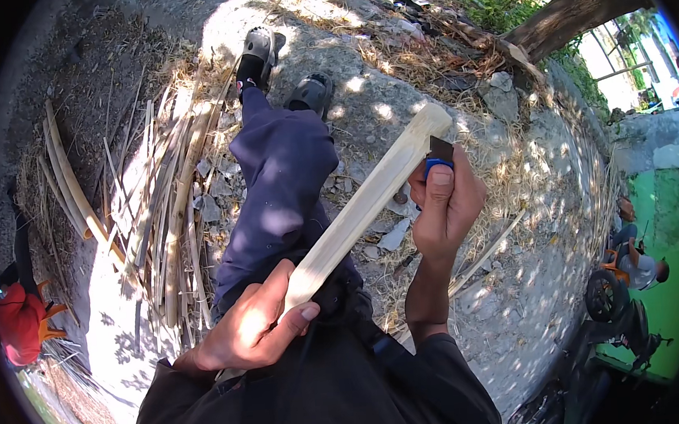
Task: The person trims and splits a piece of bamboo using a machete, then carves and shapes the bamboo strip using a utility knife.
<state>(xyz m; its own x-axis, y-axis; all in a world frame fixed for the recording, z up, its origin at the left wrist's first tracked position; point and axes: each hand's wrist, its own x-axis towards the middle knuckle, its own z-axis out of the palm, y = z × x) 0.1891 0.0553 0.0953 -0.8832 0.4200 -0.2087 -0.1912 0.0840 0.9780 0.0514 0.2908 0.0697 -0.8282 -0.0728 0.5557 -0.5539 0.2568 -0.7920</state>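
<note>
A pale, bare wooden stick (pixel 363 206) slants from my lap up to the right. My left hand (pixel 254 322) is closed around its lower end, the thumb lying along the near side. In my right hand (pixel 448 204) is a small blue-handled knife (pixel 439 156), pinched between thumb and fingers. Its short, broad, dark blade is at the stick's upper end, close against the wood; whether it cuts in, I cannot tell. Most of the handle is hidden in my fingers.
A heap of split poles and strips (pixel 170 216) lies on the ground at the left. My outstretched leg (pixel 281 165) is beneath the stick. A thick trunk (pixel 577 10) leans at the upper right. A person in red (pixel 18 325) sits far left; another person (pixel 638 260) and a motorbike (pixel 609 295) are far right.
</note>
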